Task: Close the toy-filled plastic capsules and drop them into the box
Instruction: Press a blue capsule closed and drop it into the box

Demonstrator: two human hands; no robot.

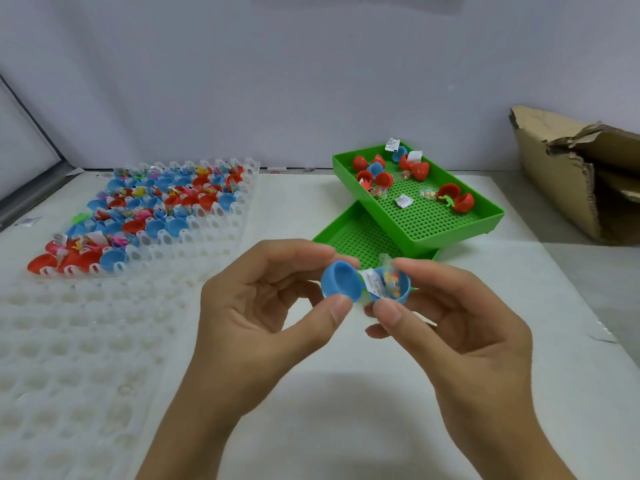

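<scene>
Both hands met over the white mat (346, 393), close to the camera. Left hand (249, 317) pinched the empty blue lid (341, 280) between thumb and curled fingers; right hand (457, 327) pinched the filled half (393, 285) the same way, its mouth turned up, probably so the toy packet and paper slip would not spill. The two halves touched at one edge, open like a clam, seemingly ready to be folded shut. The slip stuck up across the seam and could have jammed the closure.

Well off to the right sat the torn cardboard box (561, 174), with nothing between it and the hands. Two stacked green trays (450, 233) behind the hands held more open capsules. At far left a clear holder (221, 216) carried rows of red and blue ones.
</scene>
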